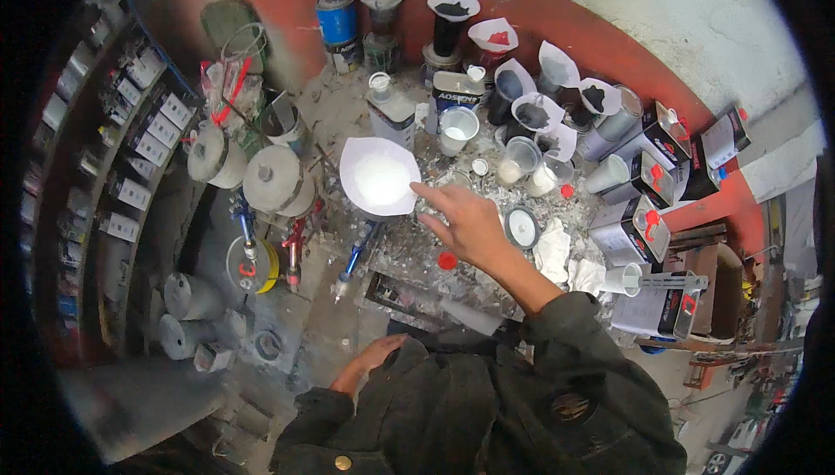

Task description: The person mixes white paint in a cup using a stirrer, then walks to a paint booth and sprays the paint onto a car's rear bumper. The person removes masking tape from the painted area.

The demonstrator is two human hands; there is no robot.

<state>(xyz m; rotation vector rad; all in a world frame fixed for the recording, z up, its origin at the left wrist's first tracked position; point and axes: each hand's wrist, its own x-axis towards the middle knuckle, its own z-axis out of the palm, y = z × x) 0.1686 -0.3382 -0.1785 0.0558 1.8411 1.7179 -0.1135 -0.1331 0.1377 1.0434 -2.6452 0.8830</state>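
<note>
A paper paint strainer (355,149) stands at the middle of the workbench, its cone filled with white paint (383,181). My right hand (474,224) reaches over the bench to the strainer's right rim. Its index finger is stretched out at the paper edge, with the thumb apart below; touching or just short of it, I cannot tell. A blue spray gun (355,257) shows just under the strainer; what carries the cone is hidden. My left hand (381,353) rests low by my body near the bench's front edge, fingers stretched out and their tips partly hidden by my jacket.
More strainers in cups, such as one with red paint (497,37), line the back. Metal cans (631,231) crowd the right, near a white rag (552,250). Lidded pots (271,179) and a red spray gun (294,253) are at the left, beside shelves (113,162).
</note>
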